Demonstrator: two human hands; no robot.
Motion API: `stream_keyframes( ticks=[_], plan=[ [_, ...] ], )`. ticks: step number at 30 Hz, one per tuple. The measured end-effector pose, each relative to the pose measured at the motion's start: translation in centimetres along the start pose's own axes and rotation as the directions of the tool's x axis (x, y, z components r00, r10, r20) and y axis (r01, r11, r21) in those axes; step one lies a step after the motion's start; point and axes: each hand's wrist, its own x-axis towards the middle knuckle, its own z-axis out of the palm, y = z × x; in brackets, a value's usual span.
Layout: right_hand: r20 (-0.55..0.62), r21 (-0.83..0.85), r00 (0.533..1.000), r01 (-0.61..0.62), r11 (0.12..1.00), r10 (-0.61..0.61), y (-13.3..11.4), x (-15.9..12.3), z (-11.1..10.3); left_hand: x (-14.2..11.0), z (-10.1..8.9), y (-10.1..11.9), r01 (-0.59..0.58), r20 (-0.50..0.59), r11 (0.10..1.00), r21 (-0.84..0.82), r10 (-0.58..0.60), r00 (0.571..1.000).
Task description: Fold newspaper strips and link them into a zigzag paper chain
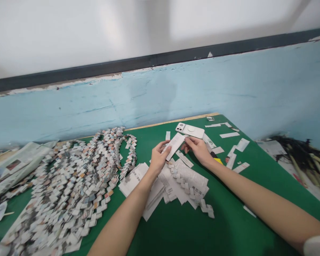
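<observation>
My left hand is closed on a folded strip of printed paper, thumb on top of it. My right hand pinches at the strip's upper right corner, its fingers curled. Below both hands lies a loose pile of printed paper sheets. Across that pile runs a short zigzag chain of folded paper. A white phone lies back up just beyond my hands. Beside my right wrist is a yellow and black object, partly hidden by the arm.
A big heap of folded-paper chains covers the left of the green table. Cut paper strips are scattered at the right. Newspapers lie at the far left. A blue wall stands behind, and sticks lie beyond the right edge.
</observation>
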Motion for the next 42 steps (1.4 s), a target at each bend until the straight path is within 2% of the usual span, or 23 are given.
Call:
stream_keyframes(
  ticks=[5,8,10,12,14,16,21,24,30,37,42],
  plan=[
    [-0.091,-0.104,0.996,-0.004,0.995,-0.006,0.5,0.3,-0.4,0.1,-0.1,-0.1,-0.008,-0.021,1.000,0.004,0.008,1.000],
    [-0.180,-0.160,0.982,0.020,0.987,-0.049,1.0,0.6,-0.9,0.1,-0.1,0.0,-0.004,-0.035,1.000,0.010,0.005,0.999],
    [-0.283,-0.200,0.951,0.071,0.977,-0.127,1.4,0.8,-1.3,0.0,-0.1,0.1,0.000,-0.033,1.000,0.015,0.001,0.999],
    [-0.381,-0.271,0.896,0.128,0.954,-0.229,1.6,0.9,-1.6,-0.1,-0.1,0.2,0.012,-0.022,1.000,0.021,-0.012,1.000],
    [-0.415,-0.339,0.861,0.154,0.928,-0.294,1.5,0.8,-1.7,-0.2,0.0,0.2,0.024,-0.011,0.999,0.030,-0.023,1.000],
    [-0.374,-0.355,0.882,0.147,0.923,-0.285,1.3,0.6,-1.4,-0.2,-0.1,0.2,0.020,0.000,0.999,0.044,-0.021,1.000],
    [-0.145,-0.231,0.976,0.126,0.965,-0.162,0.5,-0.3,-0.2,-0.2,0.0,-0.2,-0.039,0.033,0.996,0.078,0.036,0.999],
    [-0.031,-0.196,0.996,0.073,0.978,-0.081,0.2,-0.5,0.2,-0.2,0.2,-0.1,-0.075,0.073,0.991,0.110,0.067,0.995],
    [-0.036,-0.176,0.999,0.034,0.984,-0.041,0.2,-0.5,0.3,-0.4,0.5,0.4,-0.076,0.091,0.980,0.185,0.060,0.994],
    [-0.050,-0.206,0.998,0.030,0.978,-0.042,0.6,-0.3,0.1,-0.3,0.6,0.1,0.001,0.171,0.991,0.133,-0.024,0.985],
    [-0.054,-0.198,0.998,0.034,0.980,-0.045,0.6,-0.4,0.2,-0.3,0.6,-0.2,-0.001,0.181,0.993,0.116,-0.021,0.983]
  ],
)
